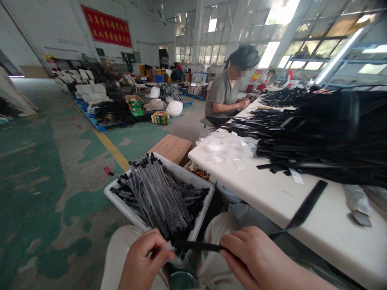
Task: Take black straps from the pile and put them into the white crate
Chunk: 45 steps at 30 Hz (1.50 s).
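Over your lap, between your knees and just beyond the near side of a white plastic bin [127, 211], you hold a narrow flat black strap [199, 245] stretched level between your two hands. Your left hand [146, 255] has its thumb and forefinger pinched on a small whitish translucent piece of plastic [167, 246], which meets the strap's near end. Your right hand [249, 251] is closed around the strap farther along, and a black length runs out behind it, slanting up over the edge of the white surface [272, 195] to your right. In the bin lie many black straps in clear plastic sleeves [159, 193], heaped lengthwise. On the surface you have a loose pile of whitish translucent plastic pieces [225, 147] at the near corner, with a large heap of loose black straps [326, 133] just beside it. Past the brown cardboard box [172, 147], a co-worker in a grey-green shirt [222, 92] sits at the surface.
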### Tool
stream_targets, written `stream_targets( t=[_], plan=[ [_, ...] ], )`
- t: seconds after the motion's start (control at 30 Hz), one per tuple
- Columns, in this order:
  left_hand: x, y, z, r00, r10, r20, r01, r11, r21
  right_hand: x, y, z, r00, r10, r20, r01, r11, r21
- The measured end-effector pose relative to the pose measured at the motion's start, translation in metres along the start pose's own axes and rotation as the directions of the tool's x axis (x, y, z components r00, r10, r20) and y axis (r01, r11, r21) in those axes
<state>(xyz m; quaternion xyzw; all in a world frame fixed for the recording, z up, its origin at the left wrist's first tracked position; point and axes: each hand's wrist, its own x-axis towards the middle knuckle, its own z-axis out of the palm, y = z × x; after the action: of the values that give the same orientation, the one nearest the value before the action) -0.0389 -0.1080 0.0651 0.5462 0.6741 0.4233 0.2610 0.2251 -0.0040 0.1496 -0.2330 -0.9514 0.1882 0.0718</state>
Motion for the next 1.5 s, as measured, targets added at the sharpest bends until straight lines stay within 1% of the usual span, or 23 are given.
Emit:
stream_targets(
  t=[0.1,0.2,0.33,0.47,0.53,0.6,0.67,0.73,0.77,0.83,0.93,0.97,1.03,1.07,1.13,1.2,1.27,1.33,1.37,1.43,1.5],
  plan=[
    [0.001,0.002,0.0,1.0,0.009,-0.006,-0.009,1.0,-0.001,0.001,0.0,-0.001,1.0,-0.005,0.001,0.005,1.0,-0.017],
    [0.0,0.003,-0.001,1.0,0.026,0.01,-0.026,1.0,0.002,0.001,0.0,-0.001,1.0,-0.006,0.016,0.007,1.0,-0.024],
    [0.0,0.006,0.0,0.991,0.105,0.083,-0.105,0.994,-0.003,0.0,-0.001,0.002,0.999,-0.014,0.045,0.016,0.999,-0.047],
    [0.001,0.009,0.003,0.967,0.199,0.162,-0.192,0.98,-0.06,0.004,-0.002,0.001,0.994,-0.013,0.11,0.022,0.996,-0.083],
    [0.003,0.012,0.008,0.952,0.22,0.212,-0.213,0.975,-0.057,0.008,-0.002,0.001,0.989,-0.007,0.147,0.024,0.994,-0.11],
    [0.005,0.016,0.017,0.932,0.224,0.287,-0.231,0.973,-0.009,0.014,-0.002,0.003,0.982,-0.024,0.188,0.049,0.99,-0.131],
    [0.006,0.02,0.027,0.901,0.231,0.368,-0.281,0.956,0.088,0.021,-0.002,0.008,0.968,-0.066,0.242,0.099,0.987,-0.129],
    [0.008,0.02,0.036,0.87,0.251,0.424,-0.372,0.899,0.231,0.026,0.002,0.013,0.954,-0.091,0.287,0.128,0.985,-0.112],
    [0.009,0.017,0.038,0.862,0.266,0.432,-0.419,0.854,0.309,0.026,0.005,0.014,0.952,-0.076,0.297,0.113,0.988,-0.11],
    [0.011,0.009,0.037,0.867,0.287,0.407,-0.466,0.756,0.46,0.024,0.015,0.012,0.956,0.004,0.295,0.035,0.991,-0.128],
    [0.017,-0.005,0.029,0.892,0.333,0.306,-0.452,0.652,0.61,0.014,0.029,0.002,0.959,0.123,0.255,-0.083,0.983,-0.162],
    [0.019,-0.007,0.029,0.893,0.361,0.27,-0.446,0.625,0.64,0.012,0.031,-0.001,0.96,0.142,0.243,-0.103,0.981,-0.165],
    [0.022,-0.005,0.035,0.874,0.44,0.207,-0.453,0.582,0.675,0.011,0.031,-0.005,0.96,0.153,0.234,-0.119,0.981,-0.153],
    [0.023,-0.002,0.041,0.861,0.475,0.18,-0.458,0.572,0.681,0.012,0.028,-0.004,0.959,0.154,0.236,-0.122,0.982,-0.143],
    [0.023,0.009,0.056,0.842,0.521,0.138,-0.468,0.581,0.666,0.017,0.021,0.0,0.958,0.155,0.242,-0.127,0.984,-0.127],
    [0.021,0.022,0.072,0.831,0.545,0.112,-0.482,0.602,0.637,0.022,0.013,0.007,0.958,0.16,0.239,-0.133,0.983,-0.128],
    [0.017,0.03,0.081,0.816,0.57,0.098,-0.501,0.611,0.613,0.023,0.008,0.014,0.957,0.153,0.246,-0.127,0.985,-0.119],
    [0.016,0.031,0.08,0.808,0.58,0.104,-0.511,0.602,0.613,0.019,0.01,0.015,0.956,0.132,0.261,-0.117,0.99,-0.074],
    [0.016,0.027,0.075,0.814,0.571,0.102,-0.5,0.6,0.625,0.016,0.014,0.012,0.956,0.135,0.262,-0.125,0.991,-0.052],
    [0.019,0.016,0.061,0.844,0.53,0.081,-0.444,0.606,0.66,0.008,0.026,0.001,0.954,0.177,0.244,-0.172,0.984,-0.042],
    [0.025,0.005,0.048,0.873,0.485,0.054,-0.388,0.623,0.679,0.003,0.036,-0.014,0.947,0.227,0.228,-0.218,0.974,-0.065]
  ],
)
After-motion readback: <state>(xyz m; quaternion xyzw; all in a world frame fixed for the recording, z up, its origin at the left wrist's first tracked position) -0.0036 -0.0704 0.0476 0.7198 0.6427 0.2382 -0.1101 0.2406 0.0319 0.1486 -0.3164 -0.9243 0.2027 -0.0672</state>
